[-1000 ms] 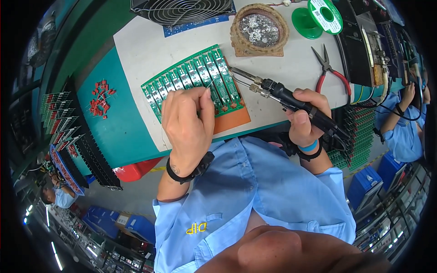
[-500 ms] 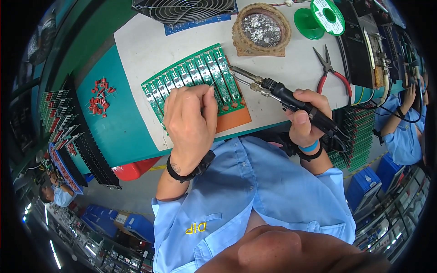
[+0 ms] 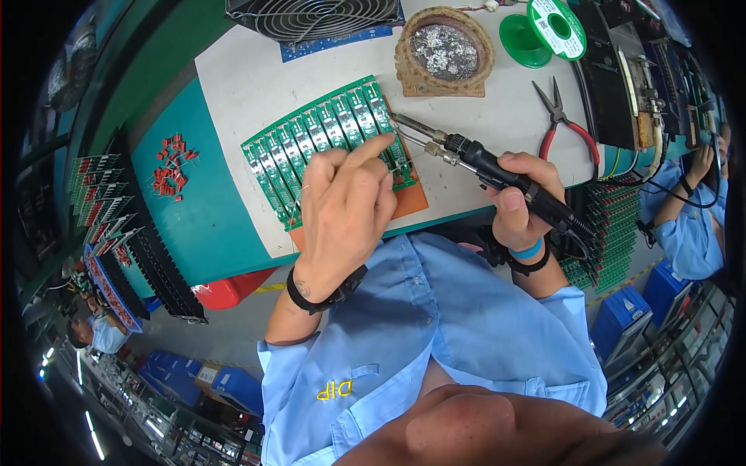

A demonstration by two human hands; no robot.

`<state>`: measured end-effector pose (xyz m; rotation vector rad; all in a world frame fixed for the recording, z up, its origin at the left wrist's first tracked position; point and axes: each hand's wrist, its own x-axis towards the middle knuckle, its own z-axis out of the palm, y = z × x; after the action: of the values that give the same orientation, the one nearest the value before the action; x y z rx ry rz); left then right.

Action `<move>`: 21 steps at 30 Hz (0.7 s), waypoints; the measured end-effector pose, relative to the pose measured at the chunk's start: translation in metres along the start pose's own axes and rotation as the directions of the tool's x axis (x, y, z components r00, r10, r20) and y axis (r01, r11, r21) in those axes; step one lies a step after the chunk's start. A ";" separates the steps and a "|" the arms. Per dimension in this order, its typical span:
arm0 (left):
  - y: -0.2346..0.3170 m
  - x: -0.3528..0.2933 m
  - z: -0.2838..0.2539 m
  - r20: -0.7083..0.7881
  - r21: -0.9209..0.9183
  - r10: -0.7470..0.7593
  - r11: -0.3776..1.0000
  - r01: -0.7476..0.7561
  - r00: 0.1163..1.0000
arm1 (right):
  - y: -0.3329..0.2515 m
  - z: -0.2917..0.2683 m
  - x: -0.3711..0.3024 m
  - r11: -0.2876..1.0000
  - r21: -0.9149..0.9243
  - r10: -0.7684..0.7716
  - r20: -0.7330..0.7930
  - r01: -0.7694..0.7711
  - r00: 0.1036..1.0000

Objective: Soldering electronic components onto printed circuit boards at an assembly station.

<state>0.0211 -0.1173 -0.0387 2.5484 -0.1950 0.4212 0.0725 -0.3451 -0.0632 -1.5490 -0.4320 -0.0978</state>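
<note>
While pinning the board (image 3: 326, 144) under the left hand (image 3: 342, 210), forefinger out, keep the right hand (image 3: 521, 194) clamped on the iron (image 3: 497, 172), tip steady at the joint.

At mid-frame the left hand (image 3: 342, 210) rests on a green circuit-board panel (image 3: 318, 140), forefinger stretched toward the tip of the soldering iron (image 3: 497, 175) gripped by the right hand (image 3: 521, 206). Red-handled pliers (image 3: 563, 124) lie on the worktop (image 3: 241, 85) at upper right.

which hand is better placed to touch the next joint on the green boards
Right, probably. The right hand holds the soldering iron, whose tip lies at the green circuit board panel. The left hand rests on the panel with no tool visible in it.
</note>
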 end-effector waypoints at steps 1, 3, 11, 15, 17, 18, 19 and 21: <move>0.000 0.000 0.001 0.022 0.012 0.013 1.000 -0.014 1.000 | 0.000 0.001 0.000 1.000 0.000 0.000 0.000 0.000 1.000; 0.000 0.000 0.000 0.043 0.025 0.028 0.999 -0.029 0.999 | 0.000 0.003 -0.001 1.000 -0.014 -0.008 -0.032 0.008 0.999; 0.002 0.000 0.000 0.036 0.038 0.022 0.999 -0.023 0.999 | 0.012 -0.003 -0.007 0.979 0.112 -0.168 -0.055 0.173 0.984; 0.005 0.003 0.000 0.015 0.004 0.010 1.000 -0.010 1.000 | 0.000 0.004 0.000 0.992 -0.117 -0.048 -0.088 0.038 0.995; 0.004 0.003 0.001 0.006 -0.009 0.009 1.000 -0.009 1.000 | -0.001 0.005 0.001 0.967 -0.247 0.038 -0.117 -0.066 0.992; 0.004 0.002 0.002 0.001 -0.015 0.007 1.000 -0.007 1.000 | 0.001 0.004 -0.001 0.985 -0.171 -0.032 -0.120 0.011 0.992; 0.003 0.001 0.002 0.000 -0.015 0.006 1.000 -0.006 1.000 | 0.003 0.005 -0.001 0.992 -0.094 -0.101 -0.128 0.090 0.987; 0.001 -0.001 0.003 0.004 -0.015 0.011 1.000 -0.011 1.000 | 0.002 0.004 -0.001 0.986 -0.018 -0.169 -0.141 0.168 0.975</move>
<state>0.0208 -0.1194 -0.0411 2.5344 -0.2130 0.4167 0.0712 -0.3409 -0.0656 -1.4978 -0.4495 -0.3397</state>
